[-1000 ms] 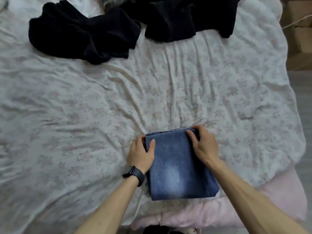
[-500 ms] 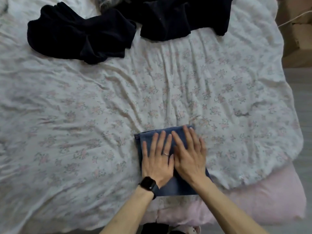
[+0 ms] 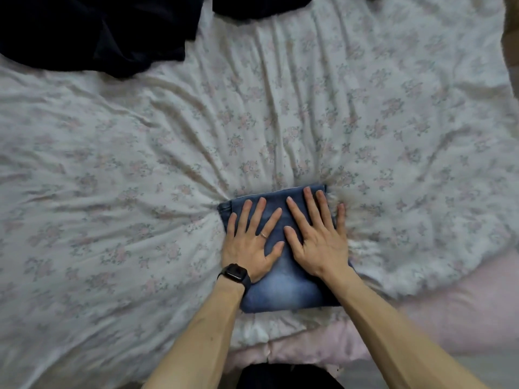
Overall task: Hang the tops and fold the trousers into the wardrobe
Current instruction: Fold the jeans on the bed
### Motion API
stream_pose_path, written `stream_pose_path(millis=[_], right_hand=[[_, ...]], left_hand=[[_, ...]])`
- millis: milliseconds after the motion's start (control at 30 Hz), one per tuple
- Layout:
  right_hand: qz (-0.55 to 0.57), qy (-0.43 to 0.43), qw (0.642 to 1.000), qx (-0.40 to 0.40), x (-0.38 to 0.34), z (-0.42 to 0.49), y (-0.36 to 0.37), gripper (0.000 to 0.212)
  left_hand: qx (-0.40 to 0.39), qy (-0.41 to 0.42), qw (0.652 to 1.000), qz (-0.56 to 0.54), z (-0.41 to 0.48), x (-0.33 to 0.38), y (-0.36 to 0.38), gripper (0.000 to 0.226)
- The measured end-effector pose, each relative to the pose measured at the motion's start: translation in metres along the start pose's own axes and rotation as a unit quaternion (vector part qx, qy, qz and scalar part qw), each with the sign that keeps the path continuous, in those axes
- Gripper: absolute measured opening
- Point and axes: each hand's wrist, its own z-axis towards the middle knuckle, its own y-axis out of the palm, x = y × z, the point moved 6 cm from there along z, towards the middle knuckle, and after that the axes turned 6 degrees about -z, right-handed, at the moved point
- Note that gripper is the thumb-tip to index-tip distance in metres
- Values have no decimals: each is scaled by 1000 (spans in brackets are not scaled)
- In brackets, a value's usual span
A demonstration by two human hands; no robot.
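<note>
Trousers (image 3: 280,290), folded into a compact blue square at the near edge of the bed (image 3: 140,164). Pressed under left hand (image 3: 250,242) and right hand (image 3: 317,242), both flat, fingers straight and spread, probably to set the creases before carrying.

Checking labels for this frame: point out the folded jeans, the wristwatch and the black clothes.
folded jeans (image 3: 283,293): head view, faded bare denim near its closest edge.
wristwatch (image 3: 234,272): head view, on its dark face.
black clothes (image 3: 98,32): head view, middle of the heap at top left.
</note>
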Motion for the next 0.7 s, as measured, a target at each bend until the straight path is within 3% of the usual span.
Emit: stream_pose_path(millis=[133,233,300,367,467,533,600,700], right_hand=[[57,125,990,-21,6,-58,-30,77],[145,295,944,14,20,-127,-50,82],[247,428,869,15,23,-168,-48,90],[369,517,772,-12,22,-195,-37,93],[549,541,635,-55,10,-196,-16,73],[623,513,586,-68,1,-185,-3,54],[641,511,568,-72,-4,-180,3,48],[569,538,618,-69,-1,-181,5,54]], left_hand=[[-12,-4,1000,15,9,7,-41,69],[-23,-8,1000,9,37,14,-79,66],[-106,-16,994,-24,58,18,-88,71],[-214,-45,973,-71,75,24,-86,73],[-294,-106,937,-155,94,20,-82,74],[-320,-130,926,-156,100,15,-79,81],[-338,-151,913,-169,101,13,-74,86],[-343,-188,892,-228,93,5,-78,81]])
